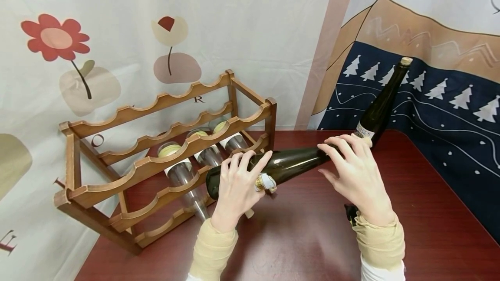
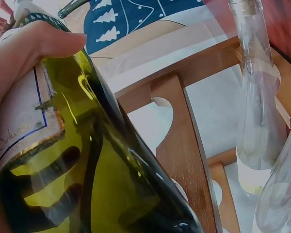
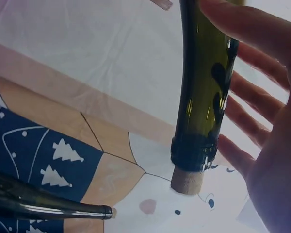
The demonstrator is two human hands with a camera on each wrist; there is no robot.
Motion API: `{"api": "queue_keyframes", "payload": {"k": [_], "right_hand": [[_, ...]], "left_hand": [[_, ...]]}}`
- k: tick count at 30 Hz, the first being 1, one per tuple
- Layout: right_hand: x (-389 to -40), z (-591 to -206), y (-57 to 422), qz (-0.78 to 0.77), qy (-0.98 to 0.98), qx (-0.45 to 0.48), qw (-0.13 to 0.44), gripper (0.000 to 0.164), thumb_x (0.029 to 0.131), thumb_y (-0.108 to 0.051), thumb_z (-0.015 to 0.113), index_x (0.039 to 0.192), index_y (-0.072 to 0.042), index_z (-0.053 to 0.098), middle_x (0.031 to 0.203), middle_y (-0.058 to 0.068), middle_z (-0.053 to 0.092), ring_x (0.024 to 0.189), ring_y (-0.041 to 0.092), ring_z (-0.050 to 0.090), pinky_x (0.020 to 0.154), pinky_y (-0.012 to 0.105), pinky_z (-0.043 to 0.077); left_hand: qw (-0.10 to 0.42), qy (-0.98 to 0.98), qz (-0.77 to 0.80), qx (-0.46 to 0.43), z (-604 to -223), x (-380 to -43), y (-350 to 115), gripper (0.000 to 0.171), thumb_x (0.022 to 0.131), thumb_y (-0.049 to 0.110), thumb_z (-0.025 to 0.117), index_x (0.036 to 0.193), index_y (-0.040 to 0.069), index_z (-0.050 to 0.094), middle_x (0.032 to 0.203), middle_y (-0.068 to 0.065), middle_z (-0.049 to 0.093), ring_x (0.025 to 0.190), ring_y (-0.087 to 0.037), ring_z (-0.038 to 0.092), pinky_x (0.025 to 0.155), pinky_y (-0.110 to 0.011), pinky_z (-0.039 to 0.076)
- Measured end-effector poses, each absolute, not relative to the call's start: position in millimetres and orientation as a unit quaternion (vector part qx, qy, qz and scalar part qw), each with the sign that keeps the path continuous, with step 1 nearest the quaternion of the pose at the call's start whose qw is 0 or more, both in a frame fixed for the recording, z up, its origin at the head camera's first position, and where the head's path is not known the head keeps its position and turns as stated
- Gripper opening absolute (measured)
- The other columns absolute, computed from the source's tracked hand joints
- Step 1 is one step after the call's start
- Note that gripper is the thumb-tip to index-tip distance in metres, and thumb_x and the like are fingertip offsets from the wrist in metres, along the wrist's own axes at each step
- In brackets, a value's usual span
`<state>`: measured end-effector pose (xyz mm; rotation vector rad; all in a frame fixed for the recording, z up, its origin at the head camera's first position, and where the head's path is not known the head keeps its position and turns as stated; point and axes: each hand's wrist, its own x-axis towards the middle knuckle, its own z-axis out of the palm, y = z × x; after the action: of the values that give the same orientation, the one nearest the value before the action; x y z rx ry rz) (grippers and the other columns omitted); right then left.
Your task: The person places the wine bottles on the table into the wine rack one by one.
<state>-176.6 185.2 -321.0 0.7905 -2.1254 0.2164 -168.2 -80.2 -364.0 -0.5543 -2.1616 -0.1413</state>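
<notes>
My left hand (image 1: 239,185) grips a dark green wine bottle (image 1: 297,162) round its body, with the thumb across the white label (image 2: 24,116). The bottle lies almost level in the air, its base over the front of the wooden rack (image 1: 164,196). At its neck is my right hand (image 1: 357,172), fingertips against the glass on the far side and thumb across the near side. A cork (image 3: 186,180) closes the mouth, pointing right in the head view. Several clear bottles (image 2: 259,121) lie in the rack's lower tier, labels toward the back.
A second dark green bottle (image 1: 380,107), corked, stands upright at the back right of the red-brown table (image 1: 297,237). Behind the rack hangs a pale curtain (image 1: 250,25) with printed flowers; a dark blue tree-patterned cloth (image 1: 441,112) covers the right side.
</notes>
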Motion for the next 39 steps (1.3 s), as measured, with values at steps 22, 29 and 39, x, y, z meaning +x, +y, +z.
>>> {"api": "queue_keyframes", "payload": {"k": [22,29,39], "right_hand": [[-177.7,-333.5,181.9,0.046,-0.905,0.285,0.312,0.055,0.052,-0.014,0.083,0.102,-0.007,0.062,0.087,0.007,0.068,0.085,0.027,0.059,0.094,0.045,0.044],[-176.0,-335.2,182.0,0.056,-0.924,0.265,0.27,0.046,0.052,-0.009,0.078,0.095,-0.01,0.062,0.08,0.005,0.068,0.075,0.025,0.06,0.075,0.041,0.049],[-175.8,-332.3,179.8,0.068,-0.962,0.209,0.16,0.03,0.059,-0.014,0.079,0.084,-0.016,0.062,0.068,0.001,0.064,0.057,0.019,0.056,0.046,0.039,0.04]], "left_hand": [[0.448,-0.858,-0.007,-0.253,-362.9,-170.8,-77.0,0.093,0.041,0.03,0.088,0.128,0.029,0.056,0.113,0.0,0.064,0.098,-0.023,0.058,0.085,-0.04,0.047],[0.455,-0.849,-0.001,-0.27,-359.7,-169.5,-76.9,0.086,0.045,0.016,0.084,0.126,0.027,0.059,0.115,0.0,0.066,0.101,-0.023,0.059,0.087,-0.039,0.047],[0.446,-0.851,0.012,-0.276,-360.5,-168.8,-78.0,0.082,0.048,0.013,0.083,0.125,0.027,0.06,0.116,0.001,0.066,0.101,-0.022,0.059,0.089,-0.038,0.047]]}}
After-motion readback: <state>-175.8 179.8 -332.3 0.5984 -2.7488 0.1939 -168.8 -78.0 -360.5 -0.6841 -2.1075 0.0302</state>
